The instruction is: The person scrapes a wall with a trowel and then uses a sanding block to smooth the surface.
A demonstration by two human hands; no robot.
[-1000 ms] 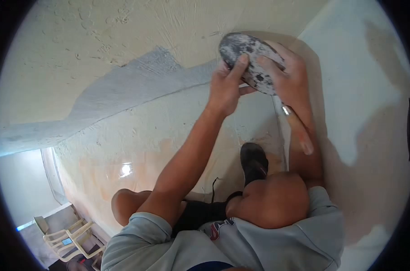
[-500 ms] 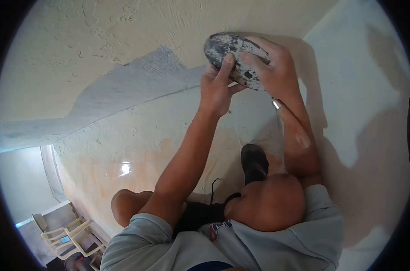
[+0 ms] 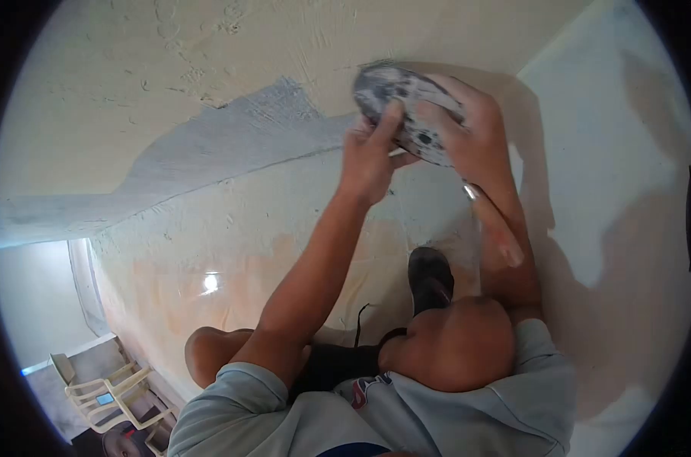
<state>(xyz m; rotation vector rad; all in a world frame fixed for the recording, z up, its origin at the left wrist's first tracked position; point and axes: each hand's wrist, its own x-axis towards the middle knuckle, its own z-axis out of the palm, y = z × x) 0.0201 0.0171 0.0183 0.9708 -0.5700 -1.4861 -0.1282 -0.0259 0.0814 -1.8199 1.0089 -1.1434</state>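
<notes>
Both my hands grip a flat oval disc [image 3: 415, 95], black-grey and speckled with whitish residue, its far edge right at the beige wall. My left hand [image 3: 372, 145] holds its near left side, thumb on top and fingers beneath. My right hand [image 3: 467, 118] is closed round the right side, thumb pressed on the upper face. A tool with a pinkish wooden handle [image 3: 497, 232] and shiny metal ferrule sticks out below my right wrist, along the forearm; its other end is hidden. The disc is slightly blurred.
The beige wall [image 3: 124, 84] has rough ridges and a grey patch [image 3: 231, 126]. A white wall [image 3: 604, 152] stands close on my right. The pale floor [image 3: 284, 198] carries orange stains. My dark boot [image 3: 430, 278] is below my hands. A cream plastic chair [image 3: 113, 396] stands at lower left.
My hands, the disc and the wooden-handled tool have shifted slightly down and to the right in view. Both hands keep their hold.
</notes>
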